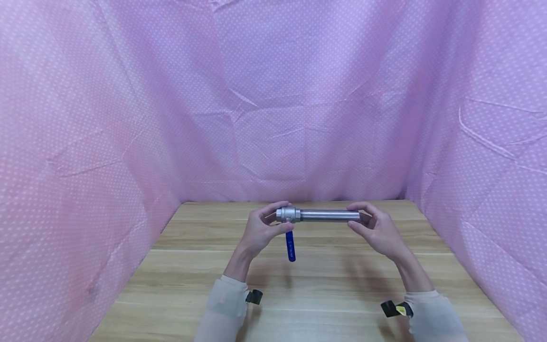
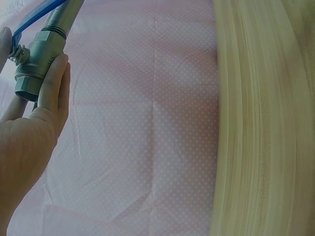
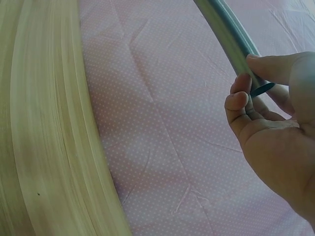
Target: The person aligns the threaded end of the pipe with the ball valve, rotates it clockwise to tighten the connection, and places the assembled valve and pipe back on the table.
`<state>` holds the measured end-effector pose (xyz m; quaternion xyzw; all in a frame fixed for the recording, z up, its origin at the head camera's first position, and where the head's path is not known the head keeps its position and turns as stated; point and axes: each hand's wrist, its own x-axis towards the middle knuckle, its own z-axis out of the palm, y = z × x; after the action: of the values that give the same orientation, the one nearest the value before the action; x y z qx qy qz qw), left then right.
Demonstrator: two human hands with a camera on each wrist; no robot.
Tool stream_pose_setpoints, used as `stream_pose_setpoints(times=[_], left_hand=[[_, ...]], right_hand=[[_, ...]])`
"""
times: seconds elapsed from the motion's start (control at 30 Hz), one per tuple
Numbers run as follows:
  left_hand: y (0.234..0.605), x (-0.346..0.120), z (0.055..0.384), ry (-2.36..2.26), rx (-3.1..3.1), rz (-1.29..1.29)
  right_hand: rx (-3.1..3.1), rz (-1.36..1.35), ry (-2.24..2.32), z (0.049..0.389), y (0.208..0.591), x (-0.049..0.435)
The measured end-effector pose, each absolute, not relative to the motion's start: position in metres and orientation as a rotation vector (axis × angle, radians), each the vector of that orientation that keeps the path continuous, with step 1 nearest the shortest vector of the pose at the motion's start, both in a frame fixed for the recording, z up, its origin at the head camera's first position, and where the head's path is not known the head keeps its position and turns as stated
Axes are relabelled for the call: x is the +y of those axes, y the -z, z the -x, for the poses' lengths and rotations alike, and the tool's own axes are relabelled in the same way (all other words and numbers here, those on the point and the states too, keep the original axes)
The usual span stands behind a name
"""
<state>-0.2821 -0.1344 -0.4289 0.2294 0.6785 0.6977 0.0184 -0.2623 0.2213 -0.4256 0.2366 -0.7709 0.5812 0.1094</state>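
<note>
A silver ball valve [image 1: 288, 213] with a blue lever handle [image 1: 291, 247] is held above the table by my left hand [image 1: 261, 231]. The thumb lies at the handle's base and the fingers go behind the valve body. Joined to the valve's right end is a straight metal pipe [image 1: 329, 215], roughly level. My right hand [image 1: 381, 231] pinches the pipe's free end between thumb and fingers. In the left wrist view, threads show where the pipe [image 2: 65, 17] meets the valve [image 2: 40, 61]. The right wrist view shows the pipe's open end beside the right hand [image 3: 275, 118].
Below the hands lies a wood-grain table [image 1: 316, 289]. Pink polka-dot cloth [image 1: 273, 104] hangs behind it and along both sides. Each forearm has a light sleeve with a black wrist-camera mount [image 1: 255, 297].
</note>
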Motion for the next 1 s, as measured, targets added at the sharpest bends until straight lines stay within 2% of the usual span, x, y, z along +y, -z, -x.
stream_pose_setpoints(times=[0.47, 1.0], left_hand=[[0.4290, -0.1349, 0.2831, -2.156, 2.126, -0.723], [0.4284, -0.1353, 0.2828, -2.166, 2.113, -0.714]], right_hand=[[-2.342, -0.614, -1.659, 0.2627, 0.4261, 0.2223], [-2.327, -0.643, -1.636, 0.2658, 0.4296, 0.2226]])
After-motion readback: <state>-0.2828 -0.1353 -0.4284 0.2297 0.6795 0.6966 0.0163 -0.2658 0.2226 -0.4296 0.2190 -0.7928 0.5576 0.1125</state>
